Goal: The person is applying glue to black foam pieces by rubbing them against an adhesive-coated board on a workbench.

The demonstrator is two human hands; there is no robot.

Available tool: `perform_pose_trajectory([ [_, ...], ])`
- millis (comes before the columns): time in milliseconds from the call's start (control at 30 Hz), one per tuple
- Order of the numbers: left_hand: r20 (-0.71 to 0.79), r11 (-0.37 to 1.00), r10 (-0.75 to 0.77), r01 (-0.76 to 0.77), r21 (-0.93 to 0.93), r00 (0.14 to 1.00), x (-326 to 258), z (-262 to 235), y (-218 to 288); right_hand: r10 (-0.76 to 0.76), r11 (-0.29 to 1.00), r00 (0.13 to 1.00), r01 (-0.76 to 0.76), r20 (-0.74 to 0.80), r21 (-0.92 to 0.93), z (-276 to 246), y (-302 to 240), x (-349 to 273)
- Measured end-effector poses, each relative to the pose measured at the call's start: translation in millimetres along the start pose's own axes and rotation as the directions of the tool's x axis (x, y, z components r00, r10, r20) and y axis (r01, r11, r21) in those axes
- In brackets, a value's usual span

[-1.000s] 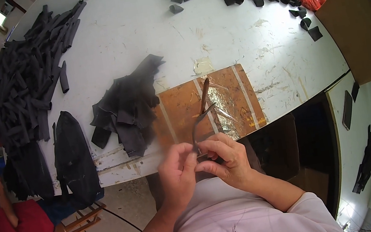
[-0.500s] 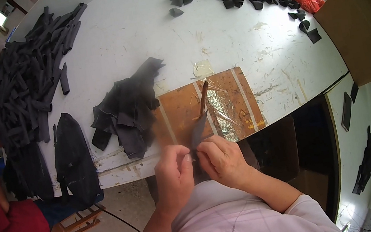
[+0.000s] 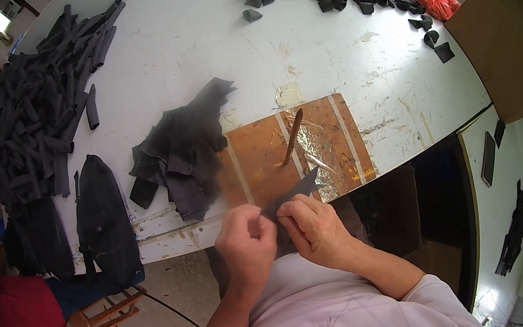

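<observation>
Your left hand (image 3: 244, 239) and right hand (image 3: 312, 229) both pinch the small black fabric piece (image 3: 293, 196) at the near edge of the desk (image 3: 204, 50). A second ago you held the brown stick (image 3: 292, 136) too; it now lies on the brown board (image 3: 261, 163), leaving both hands on the fabric.

fabric scraps (image 3: 182, 151): matt black cloth | board (image 3: 294, 155): brown, glossy taped | table (image 3: 190, 45): white, scuffed, matt

One head-worn fisheye view looks steeply down, close over the white table (image 3: 201, 30) and its near edge.
</observation>
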State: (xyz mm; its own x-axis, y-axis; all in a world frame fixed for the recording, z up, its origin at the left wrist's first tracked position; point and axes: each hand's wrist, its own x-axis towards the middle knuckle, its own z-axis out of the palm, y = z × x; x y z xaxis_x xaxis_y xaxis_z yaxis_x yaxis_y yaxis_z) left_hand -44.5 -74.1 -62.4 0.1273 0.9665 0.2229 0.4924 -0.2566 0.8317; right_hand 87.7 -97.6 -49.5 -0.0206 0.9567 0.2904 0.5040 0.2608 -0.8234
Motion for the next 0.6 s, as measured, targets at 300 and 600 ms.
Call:
perform_pose_trajectory([
  [300, 0.014, 0.990, 0.003, -0.001, -0.141, 1.000, 3.4, -0.5, 12.3, 0.075, 0.988, 0.997, -0.076, 0.012, 0.132, -7.1, -0.4, -0.4],
  [600, 0.099, 0.938, -0.237, 0.255, -0.235, 0.966, -4.0, -0.5, 8.2, 0.185, 0.959, 0.983, -0.181, 0.002, 0.219, -3.6, 2.2, -8.0],
])
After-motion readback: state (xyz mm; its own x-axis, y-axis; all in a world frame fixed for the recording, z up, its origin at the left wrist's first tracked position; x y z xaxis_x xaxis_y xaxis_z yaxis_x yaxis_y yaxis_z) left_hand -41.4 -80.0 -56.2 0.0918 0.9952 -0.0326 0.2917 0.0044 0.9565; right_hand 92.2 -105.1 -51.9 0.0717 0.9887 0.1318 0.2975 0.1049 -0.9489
